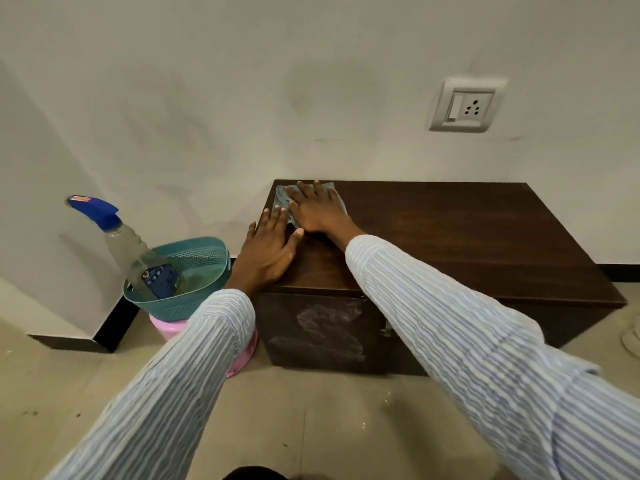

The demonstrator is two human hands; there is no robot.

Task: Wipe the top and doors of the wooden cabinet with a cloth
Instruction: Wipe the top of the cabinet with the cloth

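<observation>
Centre of the frame: the right hand (317, 211) presses flat, fingers straight, on the cloth (282, 199) at the back left corner of the wooden cabinet (467, 237) top. The left hand (268, 252) rests open beside it.

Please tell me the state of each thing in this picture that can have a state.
cloth: flat on cabinet top, under right hand
right hand: fingers straight, pressing cloth
left hand: flat on cabinet's left edge
cabinet: doors closed, front door smudged white
spray bottle: leaning in teal basket
wall switch: position unclear
</observation>
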